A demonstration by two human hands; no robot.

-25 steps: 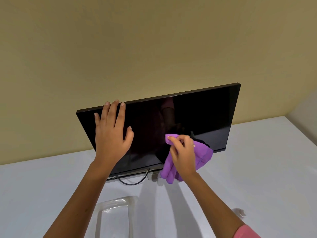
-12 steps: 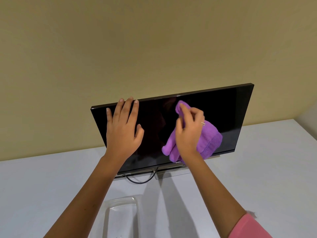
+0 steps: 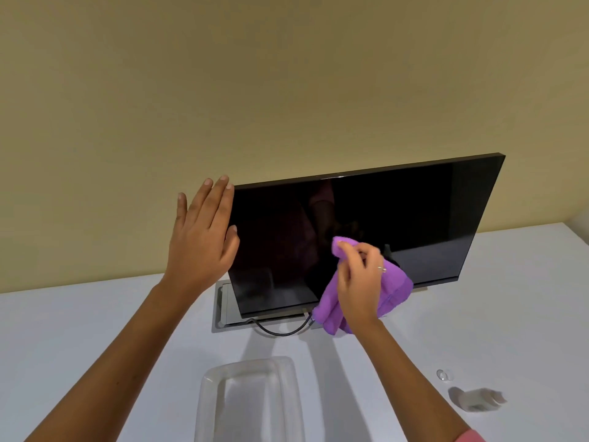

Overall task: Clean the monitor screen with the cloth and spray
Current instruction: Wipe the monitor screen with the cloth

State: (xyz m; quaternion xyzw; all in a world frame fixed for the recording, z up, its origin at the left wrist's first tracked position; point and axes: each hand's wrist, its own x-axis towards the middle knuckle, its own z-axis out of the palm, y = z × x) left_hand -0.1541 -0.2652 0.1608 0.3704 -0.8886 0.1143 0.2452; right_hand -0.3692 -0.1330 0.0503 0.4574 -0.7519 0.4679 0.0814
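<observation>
monitor screen (image 3: 366, 231): glossy black, mirror-like | cloth (image 3: 393, 288) in right hand's (image 3: 358, 282) grip: soft purple fabric, matt | tray (image 3: 251, 400) below the grip: clear smooth plastic | table (image 3: 478, 314): smooth white | cable (image 3: 280, 331): braided, dark

Plain beige wall (image 3: 223, 90) behind a white table (image 3: 79, 330).

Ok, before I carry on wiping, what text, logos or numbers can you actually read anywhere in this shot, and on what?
None can be read.
Monitor: the dark screen shows only reflections; the lower bezel's middle is hidden behind the purple cloth and the right hand.
Small clear bottle on the table: a dark patch, maybe a label, too blurred to read.
Clear plastic tray: no marking visible.
</observation>
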